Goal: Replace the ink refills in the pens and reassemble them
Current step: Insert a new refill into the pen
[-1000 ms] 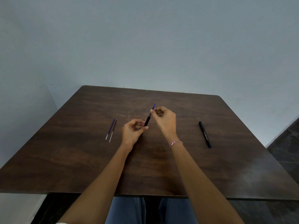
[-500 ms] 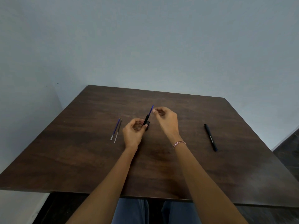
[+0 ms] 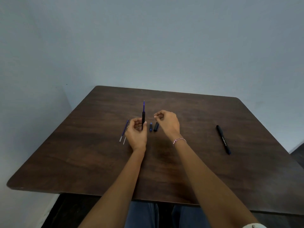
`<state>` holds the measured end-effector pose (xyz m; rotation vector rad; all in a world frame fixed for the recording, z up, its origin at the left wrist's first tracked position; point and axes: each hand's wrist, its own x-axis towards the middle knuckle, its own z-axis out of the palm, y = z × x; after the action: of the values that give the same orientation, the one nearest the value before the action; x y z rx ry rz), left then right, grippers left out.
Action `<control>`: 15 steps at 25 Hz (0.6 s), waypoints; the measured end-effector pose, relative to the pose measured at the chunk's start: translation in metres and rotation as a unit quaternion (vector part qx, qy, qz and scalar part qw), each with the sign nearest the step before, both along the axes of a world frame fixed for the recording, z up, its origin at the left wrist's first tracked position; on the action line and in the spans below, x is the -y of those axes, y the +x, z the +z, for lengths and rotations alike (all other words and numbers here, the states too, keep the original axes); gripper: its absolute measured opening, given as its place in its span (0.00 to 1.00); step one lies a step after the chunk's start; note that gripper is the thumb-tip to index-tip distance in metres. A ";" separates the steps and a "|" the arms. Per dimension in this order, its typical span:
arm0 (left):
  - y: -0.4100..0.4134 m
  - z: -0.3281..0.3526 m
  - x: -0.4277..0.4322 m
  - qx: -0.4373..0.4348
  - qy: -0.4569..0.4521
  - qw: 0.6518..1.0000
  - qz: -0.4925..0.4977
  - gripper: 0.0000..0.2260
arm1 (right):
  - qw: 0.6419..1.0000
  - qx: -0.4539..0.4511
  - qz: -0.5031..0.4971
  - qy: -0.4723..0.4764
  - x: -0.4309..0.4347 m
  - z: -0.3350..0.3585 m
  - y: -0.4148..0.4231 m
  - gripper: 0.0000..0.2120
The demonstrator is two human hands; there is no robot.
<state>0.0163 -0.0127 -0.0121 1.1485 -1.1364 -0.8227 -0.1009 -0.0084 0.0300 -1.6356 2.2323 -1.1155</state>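
Note:
My left hand (image 3: 136, 134) grips a black pen barrel (image 3: 143, 117) and holds it upright over the middle of the table. A blue ink refill (image 3: 144, 106) sticks out of the barrel's top. My right hand (image 3: 167, 122) hovers just to the right of the barrel, its fingers curled, thumb and forefinger together, with nothing visible between them. On the table between my hands lie a small blue-ended pen piece (image 3: 150, 127) and a black cap (image 3: 156, 126). Two loose refills (image 3: 123, 133) lie side by side to the left of my left hand.
A whole black pen (image 3: 223, 139) lies on the right part of the dark wooden table (image 3: 197, 170). Pale walls stand behind and to the left of the table. My knees show below its near edge.
My right hand has let go of the refill and drawn away to the right. My left hand has turned the barrel upright. The two small pen pieces now lie on the table.

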 end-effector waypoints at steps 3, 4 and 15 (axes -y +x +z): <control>0.000 0.000 0.000 0.004 0.000 1.000 -0.002 0.11 | 0.999 -0.043 0.025 0.017 0.011 -0.006 0.008 0.05; 0.000 -0.001 0.001 0.004 -0.002 1.000 -0.004 0.11 | 0.997 -0.062 0.028 0.025 0.014 -0.007 0.011 0.06; 0.001 -0.004 0.002 0.021 -0.023 0.999 -0.006 0.09 | 0.986 -0.139 0.032 0.084 0.025 -0.015 0.015 0.08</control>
<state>0.0169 -0.0147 -0.0163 1.1263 -1.1930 -0.7817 -0.0859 -0.0332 0.0153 -1.8728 2.3416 -0.6965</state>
